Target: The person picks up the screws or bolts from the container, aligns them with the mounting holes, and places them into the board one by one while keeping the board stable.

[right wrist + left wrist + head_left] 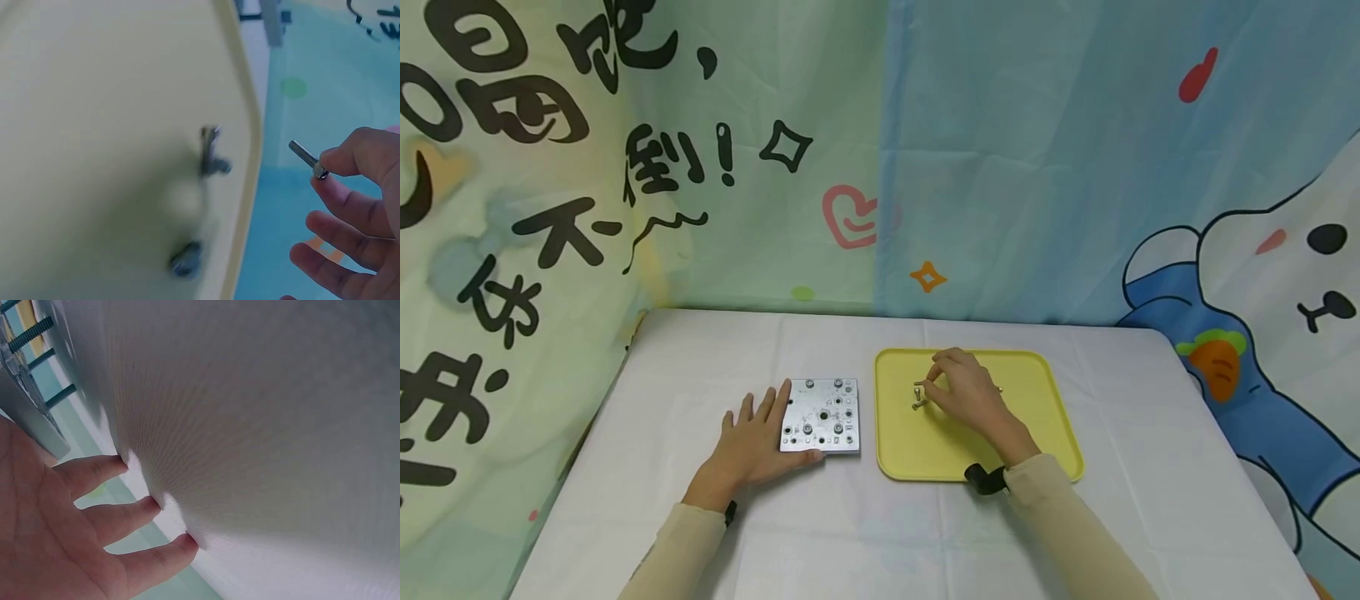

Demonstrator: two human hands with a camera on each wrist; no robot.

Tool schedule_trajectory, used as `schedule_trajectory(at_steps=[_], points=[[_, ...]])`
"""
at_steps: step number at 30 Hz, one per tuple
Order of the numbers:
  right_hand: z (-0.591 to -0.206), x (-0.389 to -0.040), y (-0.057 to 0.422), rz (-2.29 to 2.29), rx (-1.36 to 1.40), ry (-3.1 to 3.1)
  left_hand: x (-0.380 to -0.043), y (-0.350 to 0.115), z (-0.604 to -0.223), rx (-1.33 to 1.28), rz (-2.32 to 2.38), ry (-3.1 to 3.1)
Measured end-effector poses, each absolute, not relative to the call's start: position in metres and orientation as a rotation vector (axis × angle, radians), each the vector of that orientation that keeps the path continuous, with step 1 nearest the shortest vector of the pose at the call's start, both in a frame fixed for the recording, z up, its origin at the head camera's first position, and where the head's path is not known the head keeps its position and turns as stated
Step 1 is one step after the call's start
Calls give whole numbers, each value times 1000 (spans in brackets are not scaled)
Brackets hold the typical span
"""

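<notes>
A square silver metal plate (814, 408) with several holes and screw heads lies left of the tray. My left hand (751, 443) rests beside it, fingers spread, with index finger and thumb along its left and near edges. In the left wrist view, threaded screws (61, 395) stick out from the plate's underside, and three fingertips touch the cloth. Over the yellow tray (992, 462), my right hand (966, 396) pinches a small metal screw (305, 154) between thumb and index finger. More screws (917, 398) lie on the tray; in the right wrist view they are blurred.
White cloth (880, 533) covers the table. Behind it hangs a printed curtain (1000, 167), blue on the right and pale green on the left. The tray's raised rim (880, 417) stands a short way right of the plate.
</notes>
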State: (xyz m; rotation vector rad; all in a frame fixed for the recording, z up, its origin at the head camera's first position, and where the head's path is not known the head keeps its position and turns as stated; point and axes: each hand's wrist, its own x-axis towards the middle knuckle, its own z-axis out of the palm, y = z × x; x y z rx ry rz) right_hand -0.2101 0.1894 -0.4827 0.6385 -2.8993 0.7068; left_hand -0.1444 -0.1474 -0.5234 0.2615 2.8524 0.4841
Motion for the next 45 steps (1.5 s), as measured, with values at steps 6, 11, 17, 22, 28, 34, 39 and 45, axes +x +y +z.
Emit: schedule_trajectory(at_steps=[6,11,17,22,28,34,39,45], points=[[-473,-203,168,717,731,-2847,-144,-148,-521,258,497,2849],[-469,-199,148,688,843,-2792,-144,-148,-520,259,502,2855],[-467,-195,128,655,933,-2849,-144,-148,-521,252,506,2857],[-470,-192,116,654,940,-2912,-144,-147,-521,261,493,2850],[-477,-192,109,636,968,-2916,-144,-148,-522,258,479,2853],[-484,-193,107,592,985,-2923,-144,-148,-523,256,485,2848],[-484,-192,104,608,1005,-2896,-144,-148,-522,261,488,2852],[-482,-192,99,595,1023,-2883,-144,-148,-522,266,476,2851]])
